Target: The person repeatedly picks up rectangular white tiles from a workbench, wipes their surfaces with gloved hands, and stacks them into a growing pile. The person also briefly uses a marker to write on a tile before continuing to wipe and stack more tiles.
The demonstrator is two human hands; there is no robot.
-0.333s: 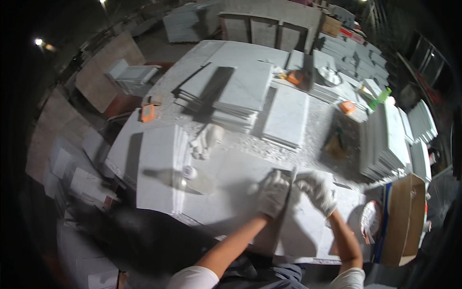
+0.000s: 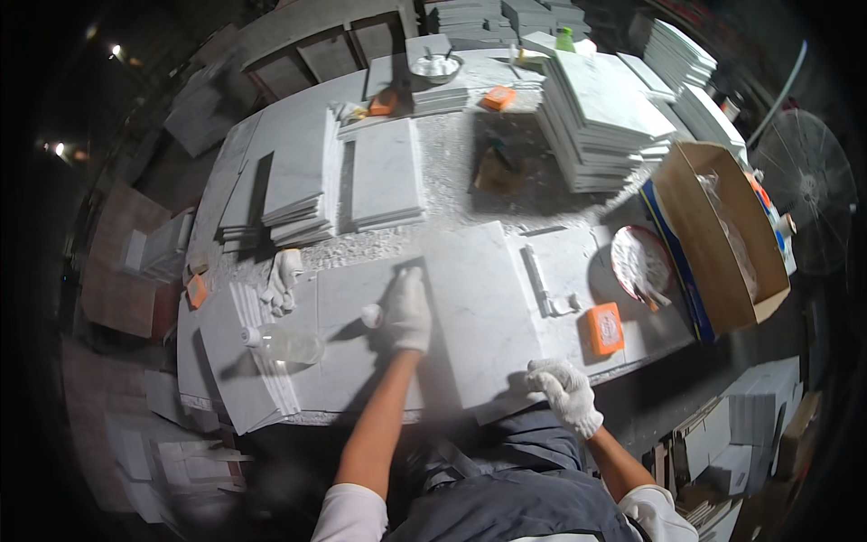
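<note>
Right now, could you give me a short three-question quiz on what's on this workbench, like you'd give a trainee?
1. True or false: both hands wear white gloves.
2. Which hand lies flat on top of the large marble slab? A) left hand B) right hand
3. What lies on its side on the bench to the left of the left hand?

Key: 1. True. 2. A; the right hand grips the slab's near edge. 3. A clear plastic bottle.

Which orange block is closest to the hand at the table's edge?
The orange block lying flat near the table's front edge, just up and right of the right hand. The other orange blocks sit far off: two at the back, one at the far left.
</note>
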